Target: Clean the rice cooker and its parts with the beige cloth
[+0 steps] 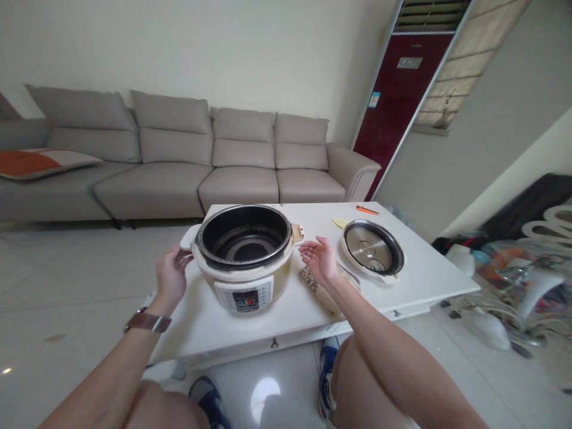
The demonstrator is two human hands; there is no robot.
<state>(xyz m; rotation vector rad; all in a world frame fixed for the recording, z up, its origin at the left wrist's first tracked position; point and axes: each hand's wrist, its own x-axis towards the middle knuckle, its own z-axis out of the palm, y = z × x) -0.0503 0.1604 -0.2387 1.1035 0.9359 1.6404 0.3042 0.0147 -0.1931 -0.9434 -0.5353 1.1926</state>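
Nearest, the person's bare knees frame the view, with a blue left shoe [208,398] and a blue right shoe [328,360] on the glossy tiled floor [263,393] at the near side of a white table [429,277]. A brown-strapped watch [149,322] circles the left wrist. The left hand [172,275] is at the left side of a white electric cooker [243,275], its fingers curled in by the side handle [190,237]; whether they grip it cannot be told. The right hand [320,259] is open, palm turned toward the cooker, the fingers spread loosely just beside the right handle [298,233]; whether the tips touch it is unclear. The cooker stands upright on the left part of the table, uncovered, its control panel [245,295] facing the person and its black inside showing. A patterned cloth [313,289] lies partly behind the right forearm. Farther right, a round lid [369,244] rests with its metal underside up, and beyond it are a yellow scrap [339,223] and a slim orange item [367,210] near the far edge. Assorted items [522,268] crowd the floor at the right. Behind the table stretches a grey-beige sofa [241,183] with an orange-and-white cushion [42,162] at its left; a dark red cabinet [397,89] stands beyond its right arm.
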